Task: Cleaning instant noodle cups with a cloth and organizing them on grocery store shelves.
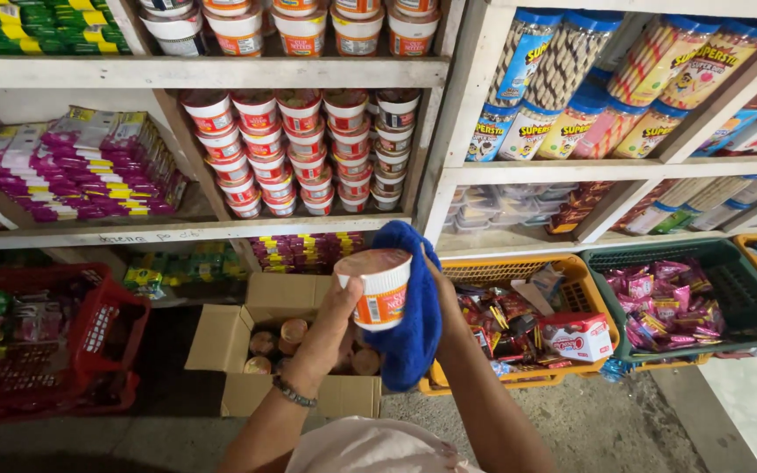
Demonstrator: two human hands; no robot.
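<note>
My left hand (330, 328) holds a cup of instant noodles (377, 287) from below, lid tilted up toward the shelves. My right hand (442, 285) presses a blue cloth (413, 320) against the cup's right side; the cloth hides most of that hand. Below the cup stands an open cardboard box (238, 337) with several more cups inside. On the shelf above, stacked noodle cups (304, 149) fill a compartment.
A red basket (111, 337) of packets stands at the left. A yellow basket (519, 271) and a green basket (746, 298) of snacks sit on the floor at right. White shelves hold purple packets (81, 171) and jars of wafer sticks (589, 96).
</note>
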